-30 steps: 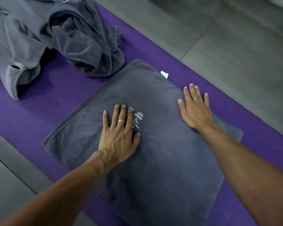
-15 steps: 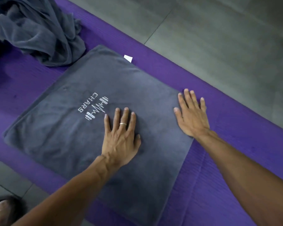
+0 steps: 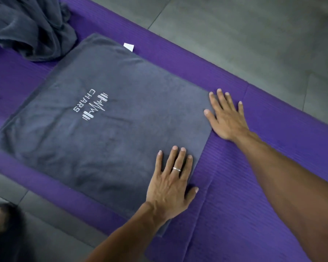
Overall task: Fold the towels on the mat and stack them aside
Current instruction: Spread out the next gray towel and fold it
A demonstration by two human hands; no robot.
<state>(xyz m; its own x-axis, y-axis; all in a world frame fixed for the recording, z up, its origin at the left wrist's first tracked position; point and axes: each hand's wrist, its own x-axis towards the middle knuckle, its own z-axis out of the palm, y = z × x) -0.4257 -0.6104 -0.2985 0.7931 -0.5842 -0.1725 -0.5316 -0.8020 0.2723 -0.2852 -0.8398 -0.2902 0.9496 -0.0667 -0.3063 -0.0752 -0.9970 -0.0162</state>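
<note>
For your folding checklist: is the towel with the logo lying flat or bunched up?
Flat. The towel lies smooth on the mat, edges straight, with both hands, left and right, pressing its edge.

"CHARS" w/ barbell-pulse logo, white, on flat grey towel (image 3: 110,133); tag (image 3: 128,47) unreadable

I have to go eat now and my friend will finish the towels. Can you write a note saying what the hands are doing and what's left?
Left hand: open, flat on the near right edge of the spread towel, thumb on the mat.
Right hand: open, flat at the towel's right edge, partly on the mat.
The spread towel lies smooth on the purple mat, logo up, white tag at its far edge.
A heap of unfolded towels sits at the far left.
Done: this towel is laid out flat.
Left: fold it up, set it aside, then fold the heap. No stack is in view yet.
</note>
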